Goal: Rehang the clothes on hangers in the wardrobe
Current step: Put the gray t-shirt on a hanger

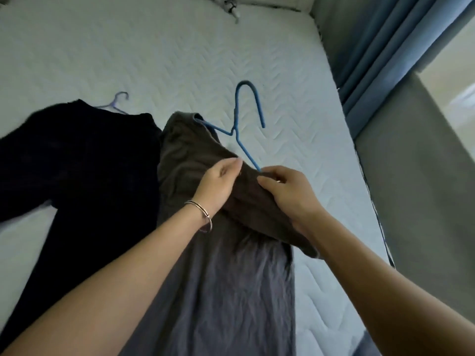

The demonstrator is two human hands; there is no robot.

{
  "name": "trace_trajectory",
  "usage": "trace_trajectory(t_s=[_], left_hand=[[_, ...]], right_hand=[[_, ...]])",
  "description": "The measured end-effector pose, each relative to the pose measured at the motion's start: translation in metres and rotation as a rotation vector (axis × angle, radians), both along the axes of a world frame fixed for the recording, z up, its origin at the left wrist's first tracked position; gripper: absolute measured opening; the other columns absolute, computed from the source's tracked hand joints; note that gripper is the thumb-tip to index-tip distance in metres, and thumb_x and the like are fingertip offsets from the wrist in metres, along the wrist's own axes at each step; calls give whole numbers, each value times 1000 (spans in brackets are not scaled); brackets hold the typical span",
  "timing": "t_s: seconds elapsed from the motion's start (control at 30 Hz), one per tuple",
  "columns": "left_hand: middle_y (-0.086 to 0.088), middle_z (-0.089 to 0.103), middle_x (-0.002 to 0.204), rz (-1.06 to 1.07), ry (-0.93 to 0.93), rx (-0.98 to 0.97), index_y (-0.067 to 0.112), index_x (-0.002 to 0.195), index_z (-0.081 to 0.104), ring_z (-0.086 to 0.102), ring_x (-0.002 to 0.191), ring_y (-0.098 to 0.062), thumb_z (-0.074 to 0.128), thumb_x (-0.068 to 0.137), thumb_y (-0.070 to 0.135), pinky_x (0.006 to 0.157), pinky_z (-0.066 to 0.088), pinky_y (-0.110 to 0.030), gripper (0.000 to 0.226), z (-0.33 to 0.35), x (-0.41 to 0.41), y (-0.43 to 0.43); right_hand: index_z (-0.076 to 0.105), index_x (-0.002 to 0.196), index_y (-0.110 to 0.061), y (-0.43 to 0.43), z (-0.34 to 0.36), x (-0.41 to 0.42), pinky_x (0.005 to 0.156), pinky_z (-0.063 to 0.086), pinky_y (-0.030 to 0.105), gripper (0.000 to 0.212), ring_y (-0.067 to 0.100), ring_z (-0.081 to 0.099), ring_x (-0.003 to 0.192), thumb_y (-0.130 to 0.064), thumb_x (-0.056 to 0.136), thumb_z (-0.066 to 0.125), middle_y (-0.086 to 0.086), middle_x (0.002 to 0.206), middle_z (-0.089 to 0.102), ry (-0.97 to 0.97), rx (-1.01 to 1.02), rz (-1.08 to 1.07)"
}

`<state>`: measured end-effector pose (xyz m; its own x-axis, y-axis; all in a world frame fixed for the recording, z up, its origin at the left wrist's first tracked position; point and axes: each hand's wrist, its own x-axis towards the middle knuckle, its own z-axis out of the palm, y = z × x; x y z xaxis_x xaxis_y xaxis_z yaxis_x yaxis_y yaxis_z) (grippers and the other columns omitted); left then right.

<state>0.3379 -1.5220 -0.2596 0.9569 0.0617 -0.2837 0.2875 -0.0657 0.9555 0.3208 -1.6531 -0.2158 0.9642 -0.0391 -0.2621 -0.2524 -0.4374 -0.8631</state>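
Note:
A grey garment (221, 278) lies lengthwise on the white mattress (128, 60), its upper part brownish-grey. A blue hanger (245, 104) pokes out of its top, hook pointing away from me, both shoulders partly inside the cloth. My left hand (218, 183), with bracelets on the wrist, pinches the fabric near the collar. My right hand (288, 194) grips the fabric over the hanger's right arm. A black garment (77, 163) is spread to the left, with a pale purple hanger (117, 102) sticking out at its top.
Blue curtains (385, 47) and a grey wall (411, 188) close off the right side of the bed. Small dark-and-white items (232, 7) lie at the mattress's far edge.

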Motion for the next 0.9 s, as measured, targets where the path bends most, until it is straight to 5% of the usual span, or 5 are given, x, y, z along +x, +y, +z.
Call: trace_trajectory(t_s=[0.1,0.23,0.37,0.77,0.9], left_hand=[[-15,51,72,-60,-35,5,4,69,51,51,71,-23,61,68,55,74,45,-38,52,78,-30,-5],[-9,60,74,-44,-75,86,12,86,51,56,67,-17,54,86,8,74,48,-27,4,154,-72,-1],[-10,64,89,-243,-65,210,12,81,50,59,64,-11,39,89,-3,48,50,-13,20,226,-114,8],[2,63,68,-405,-307,546,15,81,52,59,48,-8,46,93,16,53,51,-20,13,426,-234,73],[5,54,56,-241,-428,659,18,78,52,45,34,-5,45,91,26,38,39,-17,17,461,-263,101]], right_hand=[[71,98,-14,14,54,-53,78,41,22,18,10,56,83,-12,85,58,-5,88,63,-61,-56,69],[68,97,-19,20,121,-113,65,39,15,15,4,51,69,-19,86,58,-7,84,60,-140,-74,130],[72,93,-17,12,191,-157,75,48,27,18,10,59,75,-29,87,60,1,83,68,-153,-2,308],[39,140,-22,-9,341,-143,111,27,29,47,15,36,134,-25,94,49,-2,145,42,-616,-309,475],[55,127,-14,15,368,-146,106,35,26,37,19,50,120,-21,91,55,5,126,58,-761,-258,536]])
